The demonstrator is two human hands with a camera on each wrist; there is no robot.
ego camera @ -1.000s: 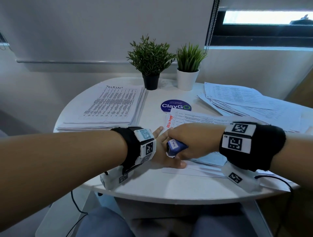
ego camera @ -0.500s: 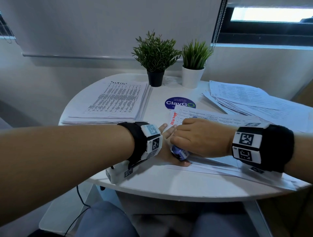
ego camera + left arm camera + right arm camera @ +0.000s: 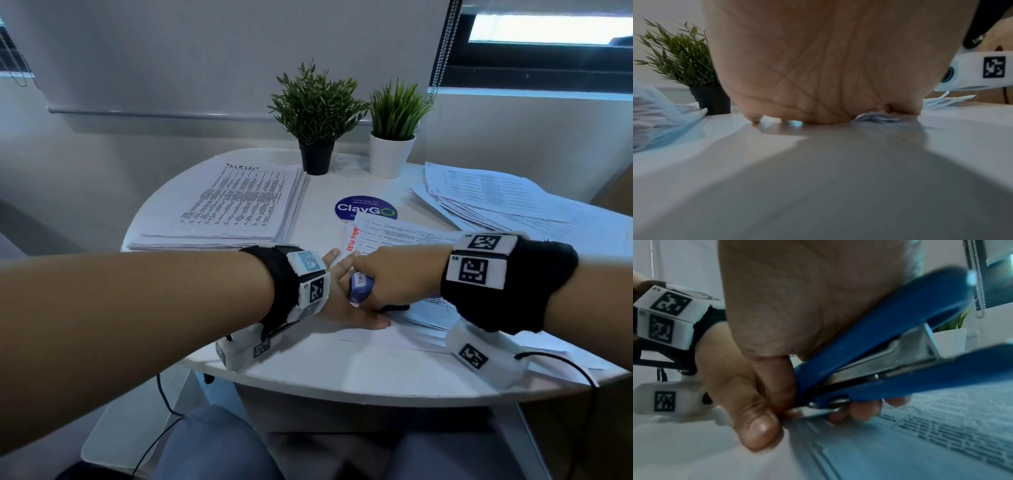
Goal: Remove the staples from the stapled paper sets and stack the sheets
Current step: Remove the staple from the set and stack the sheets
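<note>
your left hand [image 3: 346, 301] lies flat, fingers straight, pressing the near left corner of the set [image 3: 407, 236] onto the surface [image 3: 322, 370]. your right hand [image 3: 397, 277] has its grip curled round the stapler [image 3: 359, 287], which, judged by the task, is working at the staple; the staple itself is hidden under the hands. in the right wrist view the stapler [image 3: 890, 353] shows a blue body with a metal core, its hinged rear end down at the paper corner beside the left thumb [image 3: 756, 431] and its front end raised toward the far right.

the set lies in the middle of the surface, long axis running left to right, its red-marked heading end toward the left and the rest passing under your right wrist. the sheets are probably light, limp and easy to tear at the stapled corner, and likely to slide on the smooth top, so hold them flat close to the staple rather than by a free edge. the stapler looks rigid and should be held round its body, as now.

a squared stack [image 3: 222, 212] lies far left, and a loose pile [image 3: 507, 205] far right.
</note>
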